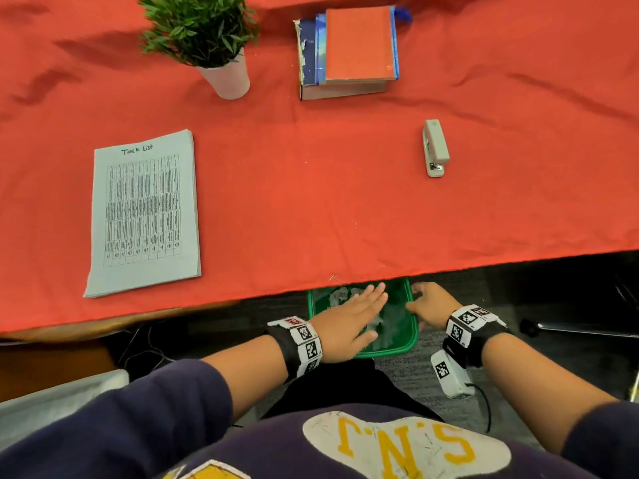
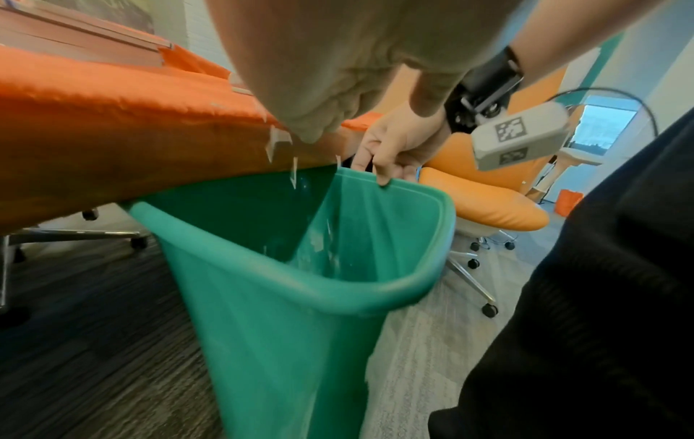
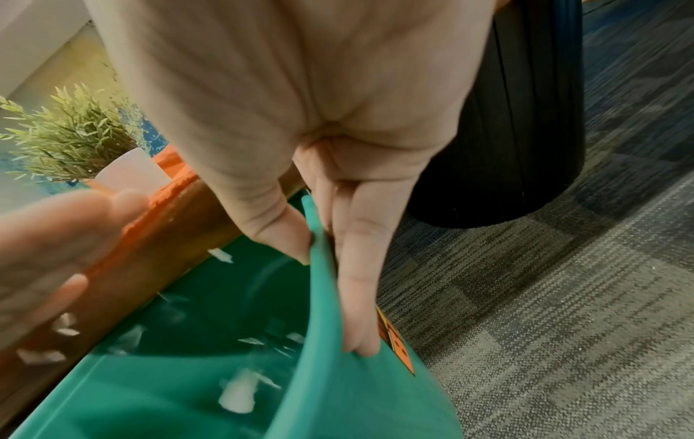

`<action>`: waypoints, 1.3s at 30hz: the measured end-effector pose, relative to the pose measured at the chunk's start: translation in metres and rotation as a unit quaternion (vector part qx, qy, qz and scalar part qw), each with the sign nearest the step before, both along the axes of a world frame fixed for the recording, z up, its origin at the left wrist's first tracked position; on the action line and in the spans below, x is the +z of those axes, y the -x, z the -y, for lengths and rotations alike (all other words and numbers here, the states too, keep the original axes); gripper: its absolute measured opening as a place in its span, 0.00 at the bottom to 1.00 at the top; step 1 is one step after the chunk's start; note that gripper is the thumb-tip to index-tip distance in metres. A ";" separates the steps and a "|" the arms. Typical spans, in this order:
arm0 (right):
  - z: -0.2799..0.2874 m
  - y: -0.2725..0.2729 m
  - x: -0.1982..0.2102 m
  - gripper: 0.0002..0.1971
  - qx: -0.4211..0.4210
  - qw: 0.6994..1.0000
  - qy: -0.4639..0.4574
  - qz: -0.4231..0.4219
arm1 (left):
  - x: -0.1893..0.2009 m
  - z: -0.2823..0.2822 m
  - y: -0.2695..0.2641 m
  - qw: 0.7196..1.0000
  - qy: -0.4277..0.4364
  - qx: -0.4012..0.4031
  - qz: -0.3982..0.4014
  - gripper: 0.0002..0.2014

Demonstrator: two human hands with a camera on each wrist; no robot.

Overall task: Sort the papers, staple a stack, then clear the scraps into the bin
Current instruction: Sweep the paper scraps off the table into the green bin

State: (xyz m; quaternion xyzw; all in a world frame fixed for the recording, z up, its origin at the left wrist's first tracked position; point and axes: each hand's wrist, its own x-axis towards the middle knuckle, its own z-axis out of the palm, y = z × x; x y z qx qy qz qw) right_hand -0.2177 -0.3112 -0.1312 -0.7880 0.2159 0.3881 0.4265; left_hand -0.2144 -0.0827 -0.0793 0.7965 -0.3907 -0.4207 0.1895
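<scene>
A green bin is held just under the near edge of the red-clothed table. My right hand grips its right rim, thumb inside and fingers outside. My left hand is flat with straight fingers over the bin's mouth, at the table edge. White paper scraps are falling off the edge past it, and more scraps are in the bin. The paper stack headed "Task List" lies at the table's left. The grey stapler rests at the right.
A potted plant and a pile of books stand at the back of the table. A few tiny bits sit on the cloth at the edge. Orange wheeled chairs and a black round column stand on the carpet nearby.
</scene>
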 end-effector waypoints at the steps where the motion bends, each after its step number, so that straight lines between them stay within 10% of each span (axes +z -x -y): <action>1: 0.000 0.000 0.001 0.04 -0.002 1.000 0.000 0.000 | 0.004 -0.001 -0.003 1.000 0.008 -0.002 0.013 0.31; 11: 0.001 0.000 -0.001 0.10 -0.018 1.000 -0.011 -0.016 | 0.009 0.017 -0.115 0.979 -0.097 0.058 0.171 0.34; 23: 0.002 0.004 0.001 0.21 -0.003 1.000 0.006 -0.024 | 0.004 -0.004 -0.010 0.972 -0.066 -0.198 0.111 0.27; 32: 0.001 0.004 0.006 0.13 -0.014 1.000 -0.002 -0.022 | 0.003 -0.044 -0.015 0.969 -0.164 0.051 0.176 0.39; 39: 0.000 0.003 0.004 0.10 -0.026 0.999 -0.008 -0.023 | -0.009 -0.012 0.011 0.986 -0.105 -0.066 0.111 0.37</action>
